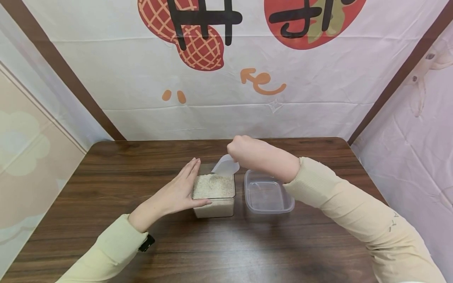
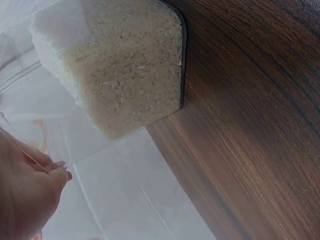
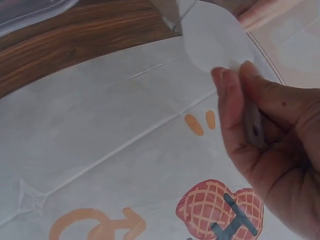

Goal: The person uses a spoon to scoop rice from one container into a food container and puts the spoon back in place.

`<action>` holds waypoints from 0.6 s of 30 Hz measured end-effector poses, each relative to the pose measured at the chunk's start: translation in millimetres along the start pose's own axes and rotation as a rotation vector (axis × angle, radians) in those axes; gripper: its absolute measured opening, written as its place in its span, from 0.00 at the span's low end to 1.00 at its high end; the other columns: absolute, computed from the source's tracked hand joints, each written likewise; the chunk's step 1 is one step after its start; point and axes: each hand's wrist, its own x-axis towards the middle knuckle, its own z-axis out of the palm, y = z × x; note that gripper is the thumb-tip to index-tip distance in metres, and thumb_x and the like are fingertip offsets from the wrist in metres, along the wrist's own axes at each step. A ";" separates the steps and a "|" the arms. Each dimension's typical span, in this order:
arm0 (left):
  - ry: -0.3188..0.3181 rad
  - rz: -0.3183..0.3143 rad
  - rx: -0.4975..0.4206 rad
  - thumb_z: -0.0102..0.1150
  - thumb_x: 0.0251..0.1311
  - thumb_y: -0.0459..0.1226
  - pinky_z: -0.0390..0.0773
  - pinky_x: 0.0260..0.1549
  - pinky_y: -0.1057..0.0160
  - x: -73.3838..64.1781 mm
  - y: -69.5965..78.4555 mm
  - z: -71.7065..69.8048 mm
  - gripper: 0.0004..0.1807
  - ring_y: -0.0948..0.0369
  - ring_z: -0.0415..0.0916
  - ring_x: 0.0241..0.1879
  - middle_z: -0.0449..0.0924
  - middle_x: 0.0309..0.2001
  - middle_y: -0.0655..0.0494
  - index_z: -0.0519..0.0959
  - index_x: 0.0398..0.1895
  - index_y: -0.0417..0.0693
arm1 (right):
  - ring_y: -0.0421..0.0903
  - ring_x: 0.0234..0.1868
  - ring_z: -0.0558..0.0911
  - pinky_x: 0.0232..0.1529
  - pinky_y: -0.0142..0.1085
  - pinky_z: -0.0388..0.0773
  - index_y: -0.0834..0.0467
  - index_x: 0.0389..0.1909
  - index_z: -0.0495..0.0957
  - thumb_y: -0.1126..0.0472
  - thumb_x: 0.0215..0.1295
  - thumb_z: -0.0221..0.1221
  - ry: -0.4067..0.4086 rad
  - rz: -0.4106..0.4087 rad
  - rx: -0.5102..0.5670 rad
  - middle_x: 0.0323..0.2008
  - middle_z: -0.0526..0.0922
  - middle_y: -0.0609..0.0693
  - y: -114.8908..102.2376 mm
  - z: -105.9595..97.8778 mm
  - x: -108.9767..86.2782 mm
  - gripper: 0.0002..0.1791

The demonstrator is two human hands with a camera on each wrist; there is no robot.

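Observation:
A clear box of rice (image 1: 214, 208) stands on the table, its front wall and rim showing in the head view. My left hand (image 1: 180, 190) holds its left side, thumb along the front rim and fingers toward the back. The left wrist view shows white rice grains (image 2: 125, 70) through the clear wall, with the left hand (image 2: 30, 185) at the upper edge. My right hand (image 1: 249, 151) grips the handle of a translucent white scoop (image 1: 226, 165) over the box's back right edge. In the right wrist view, the right hand (image 3: 265, 125) pinches the scoop (image 3: 215, 40) by its handle.
A clear plastic tub (image 1: 267, 196) stands right of the rice box, partly under the right forearm. Both are on the dark wooden table (image 1: 170, 251). A printed white cloth (image 1: 230, 122) hangs behind the table's back edge.

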 end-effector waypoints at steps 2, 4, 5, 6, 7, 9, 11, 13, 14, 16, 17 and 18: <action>-0.001 0.000 0.002 0.53 0.44 0.68 0.53 0.63 0.52 0.1 0.1 0.0 0.62 0.51 0.38 0.70 0.40 0.70 0.41 0.42 0.69 0.31 | 0.46 0.21 0.74 0.24 0.35 0.74 0.60 0.16 0.77 0.75 0.49 0.59 -0.015 0.021 0.030 0.20 0.78 0.53 -0.1 -0.7 0.9 0.10; 0.001 0.001 0.003 0.53 0.44 0.68 0.53 0.63 0.52 0.3 0.1 0.1 0.63 0.51 0.38 0.70 0.40 0.70 0.41 0.42 0.69 0.32 | 0.47 0.22 0.76 0.25 0.36 0.75 0.61 0.17 0.77 0.74 0.51 0.59 -0.030 0.030 0.041 0.20 0.78 0.53 0.1 -1.0 1.9 0.08; 0.004 0.003 0.003 0.53 0.44 0.68 0.53 0.63 0.52 0.5 0.1 0.2 0.63 0.51 0.38 0.70 0.41 0.70 0.41 0.43 0.69 0.31 | 0.48 0.23 0.77 0.26 0.36 0.75 0.61 0.18 0.78 0.73 0.52 0.59 -0.039 0.030 0.042 0.21 0.78 0.53 0.5 -0.9 2.6 0.07; 0.007 0.005 0.004 0.53 0.44 0.68 0.53 0.63 0.53 0.6 0.0 0.3 0.62 0.51 0.38 0.70 0.41 0.70 0.41 0.43 0.69 0.31 | 0.49 0.24 0.78 0.27 0.36 0.76 0.61 0.20 0.78 0.72 0.53 0.59 -0.043 0.024 0.039 0.21 0.78 0.53 1.2 -0.9 3.3 0.06; 0.012 0.008 0.004 0.54 0.44 0.68 0.53 0.63 0.53 0.6 0.0 0.3 0.62 0.51 0.38 0.70 0.41 0.70 0.40 0.43 0.69 0.31 | 0.50 0.25 0.79 0.27 0.36 0.76 0.62 0.20 0.79 0.72 0.53 0.59 -0.050 0.017 0.037 0.21 0.79 0.53 1.7 -1.0 3.9 0.06; 0.022 0.019 0.005 0.55 0.44 0.67 0.53 0.63 0.52 0.7 -0.1 0.5 0.62 0.50 0.39 0.69 0.42 0.70 0.39 0.43 0.68 0.30 | 0.49 0.26 0.79 0.27 0.36 0.76 0.62 0.22 0.80 0.71 0.55 0.59 -0.074 0.020 0.044 0.22 0.80 0.53 3.2 -1.6 5.5 0.05; 0.033 0.028 0.007 0.56 0.44 0.66 0.54 0.63 0.52 0.6 -0.3 0.8 0.62 0.50 0.40 0.69 0.43 0.69 0.38 0.44 0.68 0.30 | 0.47 0.25 0.78 0.27 0.35 0.76 0.62 0.23 0.81 0.71 0.56 0.58 -0.095 0.030 0.063 0.22 0.81 0.53 4.9 -2.2 7.0 0.06; 0.041 0.036 0.010 0.57 0.44 0.66 0.54 0.62 0.51 0.5 -0.6 1.0 0.62 0.49 0.41 0.69 0.44 0.69 0.38 0.44 0.68 0.29 | 0.45 0.23 0.76 0.26 0.34 0.75 0.62 0.23 0.81 0.70 0.56 0.57 -0.112 0.047 0.085 0.22 0.81 0.53 6.1 -3.3 8.2 0.07; 0.043 0.038 0.012 0.57 0.44 0.65 0.54 0.62 0.51 0.4 -0.7 1.0 0.62 0.49 0.41 0.69 0.44 0.69 0.38 0.45 0.68 0.29 | 0.44 0.22 0.74 0.25 0.35 0.74 0.62 0.23 0.81 0.70 0.57 0.56 -0.120 0.057 0.095 0.22 0.81 0.53 6.7 -3.8 8.8 0.07; 0.043 0.038 0.012 0.57 0.44 0.65 0.54 0.62 0.51 0.1 -0.8 0.8 0.62 0.49 0.40 0.69 0.44 0.69 0.38 0.45 0.68 0.29 | 0.42 0.21 0.70 0.24 0.34 0.72 0.63 0.22 0.80 0.70 0.57 0.55 -0.129 0.067 0.107 0.21 0.80 0.53 7.7 -5.1 9.3 0.08; 0.042 0.037 0.012 0.57 0.44 0.65 0.54 0.62 0.51 0.0 -0.8 0.7 0.62 0.49 0.40 0.69 0.44 0.69 0.38 0.45 0.68 0.29 | 0.42 0.20 0.69 0.24 0.34 0.72 0.62 0.21 0.80 0.70 0.57 0.54 -0.134 0.069 0.109 0.20 0.79 0.52 7.9 -6.0 9.6 0.08; 0.041 0.036 0.013 0.57 0.44 0.65 0.54 0.63 0.51 -0.1 -0.9 0.5 0.62 0.49 0.40 0.69 0.43 0.69 0.38 0.44 0.68 0.29 | 0.42 0.20 0.68 0.23 0.34 0.71 0.62 0.21 0.79 0.70 0.57 0.54 -0.141 0.073 0.109 0.19 0.78 0.51 8.0 -7.1 9.9 0.08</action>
